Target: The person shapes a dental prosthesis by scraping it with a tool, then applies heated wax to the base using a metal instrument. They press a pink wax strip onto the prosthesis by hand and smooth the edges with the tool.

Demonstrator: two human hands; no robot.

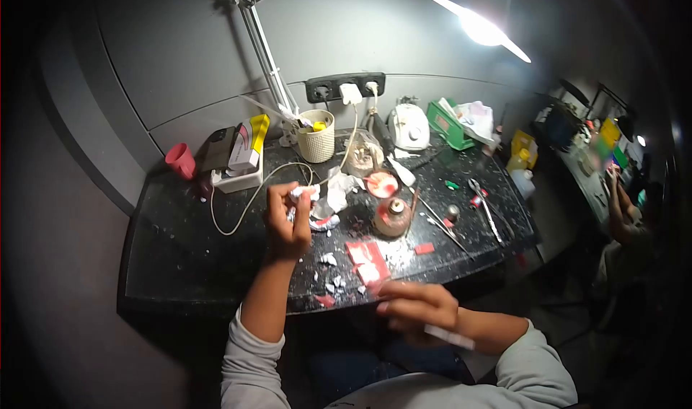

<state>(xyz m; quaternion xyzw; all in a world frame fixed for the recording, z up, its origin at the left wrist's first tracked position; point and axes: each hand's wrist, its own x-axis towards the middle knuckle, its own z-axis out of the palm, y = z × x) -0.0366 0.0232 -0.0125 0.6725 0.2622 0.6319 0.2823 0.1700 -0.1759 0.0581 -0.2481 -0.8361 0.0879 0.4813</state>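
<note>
Well beyond the left hand (pixel 290 225), a basket (pixel 316 143) holds something yellow (pixel 319 126).

Pretty sure this is a small workshop or lab, honestly: black bench (pixel 180 261) littered with scraps (pixel 328 259), bright desk lamp (pixel 481 29) over it, what looks like a little burner (pixel 393 221), red wax-like sheets (pixel 367 257), metal tools (pixel 490 214), plus someone (pixel 618 207) at another bench (pixel 585 180).

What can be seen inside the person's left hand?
A small whitish piece shows at the fingertips of the left hand. The thumb and fingers cover part of it, so its full shape, and anything deeper in the palm, cannot be seen.
</note>
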